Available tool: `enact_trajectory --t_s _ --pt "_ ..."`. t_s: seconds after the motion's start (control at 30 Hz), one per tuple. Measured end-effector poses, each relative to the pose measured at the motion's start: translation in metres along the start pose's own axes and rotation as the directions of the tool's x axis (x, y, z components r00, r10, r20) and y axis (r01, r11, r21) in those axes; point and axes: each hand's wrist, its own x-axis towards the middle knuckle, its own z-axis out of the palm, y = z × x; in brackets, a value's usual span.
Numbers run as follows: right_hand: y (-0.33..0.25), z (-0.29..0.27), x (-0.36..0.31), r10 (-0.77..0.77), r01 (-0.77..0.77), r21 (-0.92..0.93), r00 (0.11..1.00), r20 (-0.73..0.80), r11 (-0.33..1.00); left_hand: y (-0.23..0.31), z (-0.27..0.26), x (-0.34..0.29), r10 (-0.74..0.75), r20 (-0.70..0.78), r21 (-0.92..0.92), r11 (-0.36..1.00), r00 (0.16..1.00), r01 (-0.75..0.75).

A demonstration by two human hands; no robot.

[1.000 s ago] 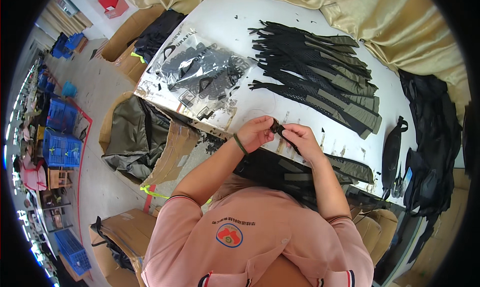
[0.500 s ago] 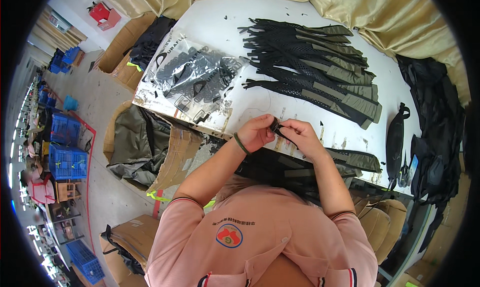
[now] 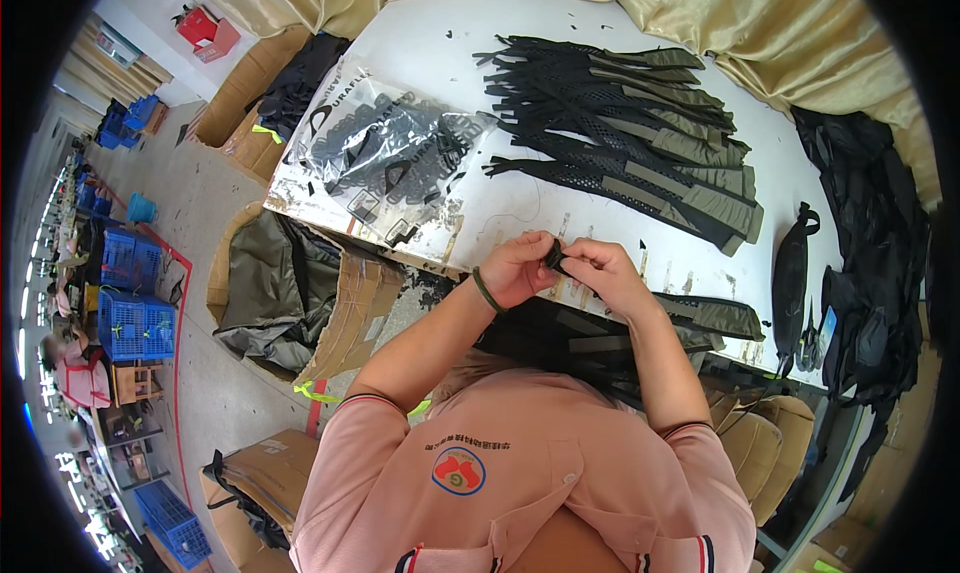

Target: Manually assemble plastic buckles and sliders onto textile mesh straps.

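Over the table's front edge, my left hand (image 3: 516, 269) pinches a small black buckle (image 3: 553, 254) between thumb and fingers. My right hand (image 3: 606, 275) is closed at the buckle's right side, its fingertips on a black strap end that is mostly hidden. Below my hands, a dark mesh-and-fabric piece (image 3: 560, 330) hangs over my lap. A grey-green panel (image 3: 725, 318) of similar fabric lies along the front edge to the right. Beyond my hands rests a stack of black mesh pieces with grey-green ends (image 3: 640, 138).
A clear plastic bag of black buckles (image 3: 390, 148) lies on the white table (image 3: 480, 213) at left. Scissors (image 3: 808, 345) and a black pouch (image 3: 792, 283) are at right, beside piled black fabric (image 3: 870, 243). A carton with grey fabric (image 3: 365, 308) stands left of the table.
The buckle has turned slightly between my fingers, and my right fingertips have shifted a little on it. Both arms stay almost in place.
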Motion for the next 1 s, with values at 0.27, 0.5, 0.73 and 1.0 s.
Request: enact_trajectory --t_s 0.27,0.5,0.73,1.0 --pt "-0.002 -0.003 -0.003 -0.044 0.044 0.002 0.999 -0.025 0.999 -0.008 -0.003 0.002 0.0 0.028 -0.01 1.0 1.0 0.0" --pt "-0.014 -0.002 -0.004 -0.193 0.182 -0.29 0.981 -0.009 0.94 -0.016 -0.004 0.003 0.069 -0.045 -0.021 0.997 0.997 -0.07" --pt "-0.019 0.003 -0.01 -0.369 0.311 -0.65 0.928 0.05 0.693 -0.022 0.004 0.006 0.121 -0.237 0.009 0.992 0.964 -0.123" --pt "-0.017 0.003 -0.013 -0.461 0.379 -0.729 0.882 0.097 0.571 -0.023 0.004 0.005 0.158 -0.26 0.093 0.986 0.952 -0.138"
